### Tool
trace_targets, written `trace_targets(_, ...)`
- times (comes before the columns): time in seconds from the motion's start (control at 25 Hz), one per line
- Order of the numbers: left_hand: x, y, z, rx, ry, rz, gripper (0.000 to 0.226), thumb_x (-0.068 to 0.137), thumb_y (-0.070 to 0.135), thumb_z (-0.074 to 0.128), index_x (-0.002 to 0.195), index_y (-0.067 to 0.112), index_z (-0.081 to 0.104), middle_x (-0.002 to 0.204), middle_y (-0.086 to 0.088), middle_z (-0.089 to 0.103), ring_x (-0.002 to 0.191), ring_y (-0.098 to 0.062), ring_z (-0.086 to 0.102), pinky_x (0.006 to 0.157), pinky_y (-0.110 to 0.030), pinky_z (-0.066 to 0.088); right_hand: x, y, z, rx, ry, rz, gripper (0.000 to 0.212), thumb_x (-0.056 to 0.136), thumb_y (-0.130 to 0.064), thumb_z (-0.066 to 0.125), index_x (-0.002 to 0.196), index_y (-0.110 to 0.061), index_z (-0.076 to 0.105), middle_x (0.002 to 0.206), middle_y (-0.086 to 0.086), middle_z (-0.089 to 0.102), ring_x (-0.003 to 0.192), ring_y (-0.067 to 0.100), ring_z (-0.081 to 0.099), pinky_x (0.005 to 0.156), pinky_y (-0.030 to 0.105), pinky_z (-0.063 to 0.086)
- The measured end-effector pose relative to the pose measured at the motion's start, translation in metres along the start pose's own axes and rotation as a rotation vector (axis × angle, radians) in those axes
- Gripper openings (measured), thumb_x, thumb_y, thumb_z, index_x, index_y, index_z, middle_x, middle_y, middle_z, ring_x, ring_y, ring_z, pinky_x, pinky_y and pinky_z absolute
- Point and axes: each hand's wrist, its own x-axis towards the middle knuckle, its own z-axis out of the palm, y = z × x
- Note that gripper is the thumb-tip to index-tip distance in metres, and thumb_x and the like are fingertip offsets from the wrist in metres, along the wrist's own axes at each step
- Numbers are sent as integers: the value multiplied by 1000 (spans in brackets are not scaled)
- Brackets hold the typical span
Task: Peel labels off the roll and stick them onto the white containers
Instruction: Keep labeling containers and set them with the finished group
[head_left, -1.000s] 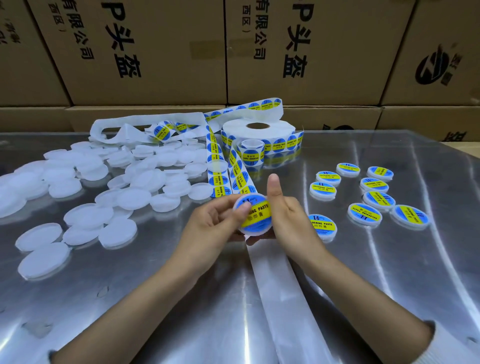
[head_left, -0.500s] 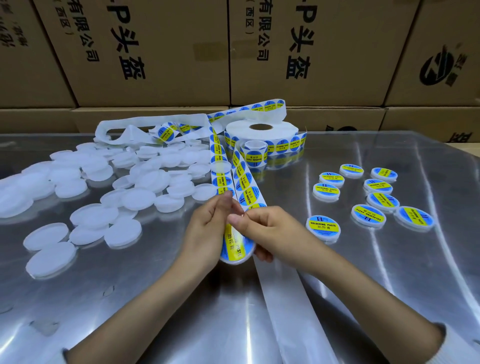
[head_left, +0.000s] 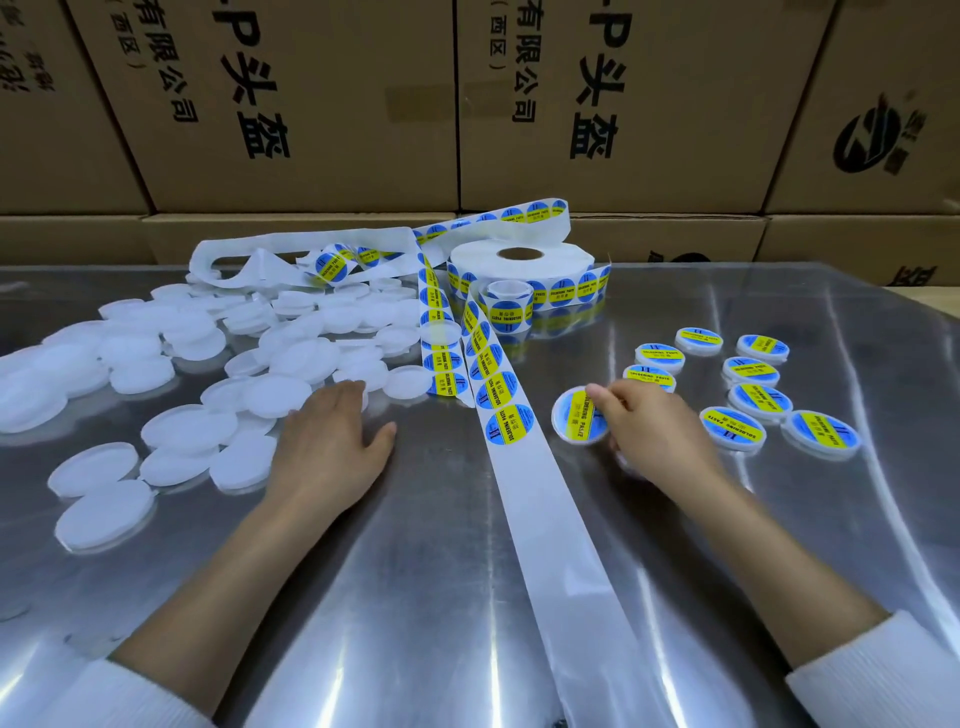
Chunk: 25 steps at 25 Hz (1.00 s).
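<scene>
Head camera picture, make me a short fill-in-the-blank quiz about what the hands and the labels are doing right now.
1. The right hand holds a labelled container by its ____.
2. The left hand reaches toward the pile of ____ white containers.
3. The label roll lies ____ on the metal table.
4. The finished containers lie on the person's ____ side.

Answers: rim; unlabelled; flat; right

1. The near edge of the metal table (head_left: 426, 597) was left bare either side of the backing strip (head_left: 550, 499).
2. The left side was crowded by unlabelled white containers (head_left: 280, 395).
3. The far edge was blocked by the label roll (head_left: 522, 270) and cardboard boxes (head_left: 291, 104).
4. The right side was taken up by labelled containers (head_left: 758, 400).
</scene>
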Motion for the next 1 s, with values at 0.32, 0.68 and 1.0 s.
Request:
trace_targets(0.32,1,2,-3,94,62,68,39,87,34,60,121,16,60,130,-5,55,119,-30,47,100,-40,34,-5,-4,-6,-157,57,-208,19,90,-42,52,93,-33,69,80,-14,60,84,19,56,64,29,37)
trace_targets(0.68,2,-5,7,56,-89,38,62,92,55,43,146,24,33,156,-5,25,143,-23,21,113,-36,20,14,38,-20,-492,61,179,33,93,-34,41,106,-12,62,116,14,62,111,34,50,82,37,38)
trace_targets(1.0,5,0,-5,67,-30,103,44,95,31,51,137,20,46,139,-2,47,122,-26,49,91,-36,42,-6,-4,13,0,-71,-237,51,87,-56,50,131,-30,51,128,-4,59,126,20,40,102,39,37)
